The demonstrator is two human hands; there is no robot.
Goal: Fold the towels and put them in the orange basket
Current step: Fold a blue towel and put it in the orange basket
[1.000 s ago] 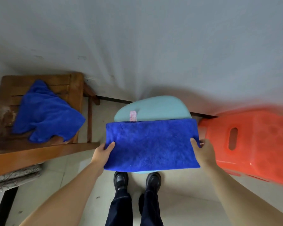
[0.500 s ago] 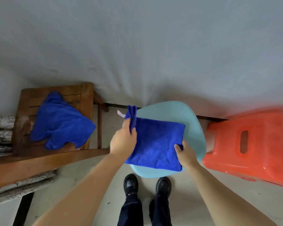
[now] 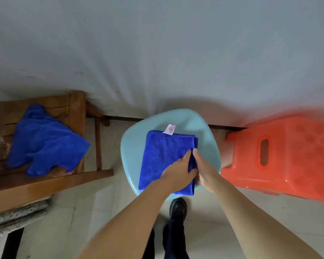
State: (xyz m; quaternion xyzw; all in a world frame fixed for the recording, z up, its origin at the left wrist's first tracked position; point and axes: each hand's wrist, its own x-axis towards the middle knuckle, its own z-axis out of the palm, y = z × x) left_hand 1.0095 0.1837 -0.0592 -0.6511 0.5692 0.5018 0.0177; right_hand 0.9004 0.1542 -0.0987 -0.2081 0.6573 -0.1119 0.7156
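Far to the left of both hands, a second blue towel (image 3: 43, 141) lies crumpled and unfolded on the slatted wooden chair (image 3: 77, 109), its pile soft and its edges slack; it looks like the next piece of work. Half a second ago the left hand was carrying the left edge of the folded towel (image 3: 163, 157) across; now that flap is laid over and the cloth is a narrow, thick rectangle on the smooth, pale-blue rounded seat (image 3: 131, 146). I judge this towel's folding nearly done. A white care label (image 3: 169, 129) sticks out at the far edge, beyond the fingertips. The left hand (image 3: 178, 174) lies flat with fingers together, pressing the top layer down near its right edge; just to its right, the right hand (image 3: 204, 171) touches the same stacked edge, fingers straight and together, thumb hidden, so whether it pinches the layers I cannot tell. Well to the right of that hand stands the orange basket (image 3: 288, 156), glossy moulded plastic with a slotted handle hole; no towel is seen in it.
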